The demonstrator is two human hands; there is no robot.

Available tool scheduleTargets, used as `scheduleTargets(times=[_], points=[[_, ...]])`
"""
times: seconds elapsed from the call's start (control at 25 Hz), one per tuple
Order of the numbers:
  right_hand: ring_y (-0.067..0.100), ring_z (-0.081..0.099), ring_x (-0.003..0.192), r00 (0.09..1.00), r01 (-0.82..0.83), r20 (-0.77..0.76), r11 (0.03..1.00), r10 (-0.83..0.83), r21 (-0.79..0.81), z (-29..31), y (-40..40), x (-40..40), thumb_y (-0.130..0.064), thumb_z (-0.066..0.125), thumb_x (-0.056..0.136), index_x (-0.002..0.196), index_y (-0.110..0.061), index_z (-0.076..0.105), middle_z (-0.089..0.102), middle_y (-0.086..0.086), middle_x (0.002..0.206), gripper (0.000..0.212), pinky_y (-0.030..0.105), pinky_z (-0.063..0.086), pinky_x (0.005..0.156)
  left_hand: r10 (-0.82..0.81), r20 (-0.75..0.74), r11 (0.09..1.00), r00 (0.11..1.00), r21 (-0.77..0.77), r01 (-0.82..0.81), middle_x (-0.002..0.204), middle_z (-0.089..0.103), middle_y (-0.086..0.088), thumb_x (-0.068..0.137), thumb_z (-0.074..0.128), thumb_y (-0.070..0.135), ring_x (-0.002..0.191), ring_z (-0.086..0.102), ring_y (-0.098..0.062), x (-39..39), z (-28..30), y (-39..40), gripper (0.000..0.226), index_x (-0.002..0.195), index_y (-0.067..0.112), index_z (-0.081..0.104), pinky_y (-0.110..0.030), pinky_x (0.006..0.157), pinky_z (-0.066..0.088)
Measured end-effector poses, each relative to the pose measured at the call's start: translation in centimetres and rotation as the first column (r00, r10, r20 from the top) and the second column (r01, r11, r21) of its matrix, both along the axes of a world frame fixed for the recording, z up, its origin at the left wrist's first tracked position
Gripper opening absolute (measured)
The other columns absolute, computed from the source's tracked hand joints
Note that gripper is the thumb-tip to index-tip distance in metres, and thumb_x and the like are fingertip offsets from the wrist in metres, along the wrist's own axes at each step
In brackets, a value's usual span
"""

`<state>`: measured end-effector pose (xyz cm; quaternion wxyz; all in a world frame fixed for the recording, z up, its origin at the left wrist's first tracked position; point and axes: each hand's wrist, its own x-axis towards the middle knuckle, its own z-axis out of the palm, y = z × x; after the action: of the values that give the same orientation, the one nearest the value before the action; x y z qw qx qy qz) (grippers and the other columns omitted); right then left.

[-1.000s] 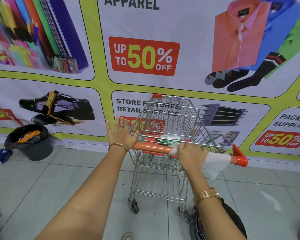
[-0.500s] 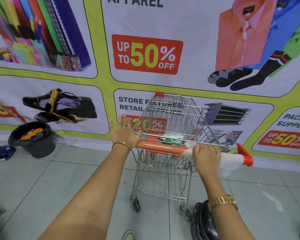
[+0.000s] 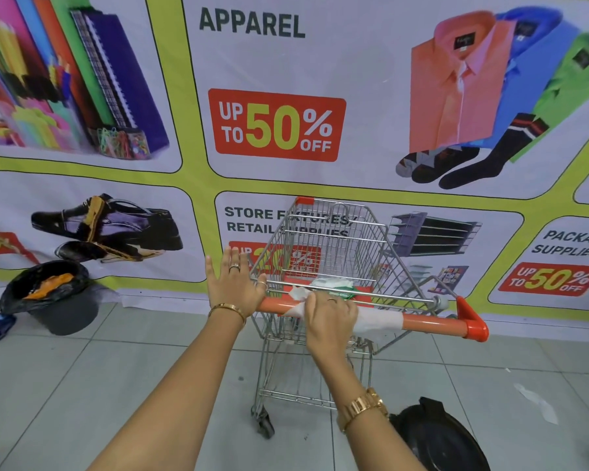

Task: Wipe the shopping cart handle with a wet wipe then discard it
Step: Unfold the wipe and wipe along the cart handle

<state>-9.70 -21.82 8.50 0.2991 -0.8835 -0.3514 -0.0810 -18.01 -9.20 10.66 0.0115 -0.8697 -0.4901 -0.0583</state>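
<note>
A small wire shopping cart (image 3: 334, 239) stands in front of me with an orange handle (image 3: 432, 322) across its near side. My right hand (image 3: 330, 321) grips the handle's middle through a white wet wipe (image 3: 378, 321), which drapes over the bar to the hand's right. My left hand (image 3: 233, 283) presses flat, fingers spread, against the handle's left end. A green and white wipes pack (image 3: 334, 287) lies in the cart's child seat behind the handle.
A black bin with a black liner (image 3: 58, 300) stands on the floor at the left by the banner wall. Another black-lined bin (image 3: 439, 436) sits at my lower right. A scrap of white litter (image 3: 538, 402) lies on the tiles at right.
My right hand slid right along the handle with the wipe, then back left to the middle. The left hand stayed at the handle's left end.
</note>
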Motion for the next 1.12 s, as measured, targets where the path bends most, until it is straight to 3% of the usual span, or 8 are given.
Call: scheduleTargets(times=[0.2, 0.28, 0.48, 0.64, 0.84, 0.96, 1.04, 1.12], points=[[0.016, 0.058, 0.058, 0.951, -0.124, 0.265, 0.983, 0.157, -0.139, -0.5, -0.8, 0.3, -0.028, 0.032, 0.089, 0.069, -0.024, 0.059, 0.064, -0.006, 0.061, 0.034, 0.03, 0.037, 0.07, -0.004, 0.018, 1.0, 1.0, -0.016, 0.004, 0.16, 0.008, -0.006, 0.092, 0.026, 0.045, 0.148, -0.003, -0.021, -0.2, 0.0, 0.3, 0.067, 0.149, 0.013, 0.012, -0.052, 0.116, -0.007], [0.014, 0.057, 0.054, 0.926, -0.106, 0.342, 0.981, 0.158, -0.164, -0.7, -2.6, 2.2, -0.026, 0.033, 0.088, 0.068, -0.023, 0.059, 0.063, -0.007, 0.059, 0.033, 0.023, 0.028, 0.065, -0.002, 0.015, 0.999, 1.0, -0.038, 0.003, 0.16, 0.008, -0.006, 0.091, 0.028, 0.044, 0.148, -0.003, -0.021, -0.2, 0.1, 0.5, 0.068, 0.149, 0.012, 0.011, -0.053, 0.116, -0.007], [0.026, 0.056, 0.055, 0.955, 0.041, 0.293, 0.999, -0.034, -0.021, -1.0, -8.3, 8.2, -0.023, 0.027, 0.087, 0.066, -0.011, 0.057, 0.057, 0.003, 0.055, 0.039, 0.034, 0.045, 0.065, 0.008, -0.006, 0.999, 1.0, -0.042, -0.009, 0.16, 0.008, -0.006, 0.091, 0.028, 0.044, 0.148, -0.004, -0.02, -0.1, 0.2, 0.6, 0.069, 0.149, 0.012, 0.01, -0.053, 0.116, -0.008], [0.03, 0.058, 0.061, 0.953, 0.188, 0.233, 0.981, -0.194, 0.045, -0.8, -8.5, 8.8, -0.025, 0.024, 0.087, 0.066, -0.007, 0.059, 0.062, 0.012, 0.058, 0.045, 0.039, 0.044, 0.076, -0.01, -0.036, 1.0, 0.999, -0.024, 0.009, 0.159, 0.011, -0.006, 0.091, 0.026, 0.044, 0.148, -0.003, -0.021, 0.0, 0.3, 0.5, 0.067, 0.149, 0.012, 0.013, -0.052, 0.116, -0.008], [0.022, 0.06, 0.056, 0.968, 0.063, 0.238, 0.996, -0.077, 0.067, -0.9, -2.9, 3.2, -0.023, 0.034, 0.086, 0.062, -0.015, 0.06, 0.063, 0.002, 0.053, 0.037, 0.03, 0.03, 0.073, -0.015, -0.039, 0.999, 0.999, -0.029, 0.014, 0.159, 0.012, -0.006, 0.092, 0.024, 0.044, 0.148, -0.003, -0.021, 0.1, 0.2, 0.7, 0.066, 0.149, 0.013, 0.013, -0.051, 0.117, -0.008], [0.02, 0.058, 0.061, 0.993, -0.069, 0.097, 0.997, 0.064, 0.045, -0.5, -0.1, -0.1, -0.03, 0.027, 0.09, 0.069, -0.017, 0.062, 0.064, -0.002, 0.06, 0.043, 0.032, 0.038, 0.077, -0.016, -0.026, 0.999, 1.0, -0.05, 0.014, 0.159, 0.012, -0.007, 0.092, 0.026, 0.044, 0.148, -0.002, -0.022, 0.0, 0.1, 1.0, 0.066, 0.149, 0.012, 0.013, -0.05, 0.117, -0.007], [0.021, 0.051, 0.071, 0.968, -0.147, -0.17, 0.965, 0.185, 0.216, 0.7, 0.6, -1.3, -0.036, 0.02, 0.092, 0.081, -0.011, 0.062, 0.061, 0.004, 0.069, 0.05, 0.03, 0.034, 0.074, -0.013, -0.004, 0.997, 1.0, -0.075, 0.012, 0.159, 0.012, -0.007, 0.093, 0.027, 0.044, 0.148, -0.002, -0.022, -0.1, 0.2, 1.2, 0.066, 0.149, 0.012, 0.013, -0.049, 0.118, -0.005], [0.021, 0.051, 0.083, 0.72, -0.011, -0.582, 0.845, 0.378, 0.535, 3.0, 0.5, -1.5, -0.032, 0.028, 0.097, 0.09, -0.009, 0.06, 0.059, 0.005, 0.082, 0.039, 0.026, 0.039, 0.069, -0.02, -0.003, 0.996, 1.0, -0.084, 0.02, 0.159, 0.011, -0.007, 0.094, 0.026, 0.043, 0.148, -0.001, -0.022, 0.0, 0.3, 1.2, 0.064, 0.149, 0.012, 0.013, -0.05, 0.117, -0.005]])
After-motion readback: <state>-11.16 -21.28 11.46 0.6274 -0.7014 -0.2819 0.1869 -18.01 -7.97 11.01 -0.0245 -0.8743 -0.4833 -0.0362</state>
